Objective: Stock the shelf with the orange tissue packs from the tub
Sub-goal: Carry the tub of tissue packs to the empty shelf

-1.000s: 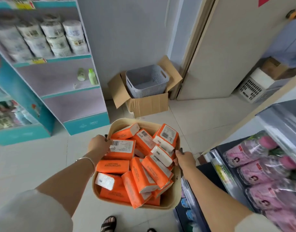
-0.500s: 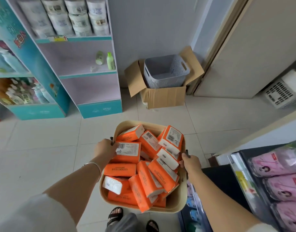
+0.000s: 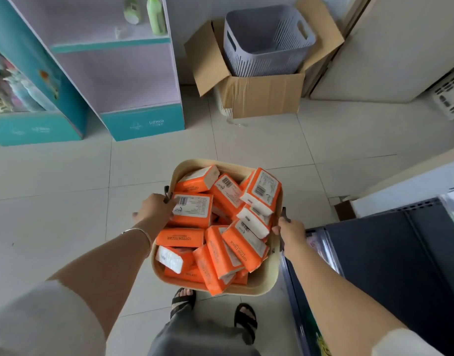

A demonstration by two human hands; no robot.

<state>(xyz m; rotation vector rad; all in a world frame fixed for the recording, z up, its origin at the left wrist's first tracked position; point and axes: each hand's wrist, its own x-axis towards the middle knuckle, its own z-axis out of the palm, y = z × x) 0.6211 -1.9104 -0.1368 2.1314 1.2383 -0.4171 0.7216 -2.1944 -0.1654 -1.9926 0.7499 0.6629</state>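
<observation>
Far left: a teal shelf unit stands on the tiled floor, with 2 green bottles on an upper board.

Centre left: the person's left hand, a thin bracelet at the wrist, is curled round the dark handle at the left rim of the tub.

Centre: the beige tub is held off the floor between both hands, above the person's 2 sandalled feet. The orange tissue packs all lie inside it, heaped loosely at mixed angles, some label side up, some showing a white end. None is on a shelf.

Beyond the tub, against the wall: an open cardboard box with a grey slotted basket tilted inside it.

Centre right: the right hand grips the dark handle at the tub's right rim, fingers closed round it.

Far right: dark shelving stands just beside the right forearm.
</observation>
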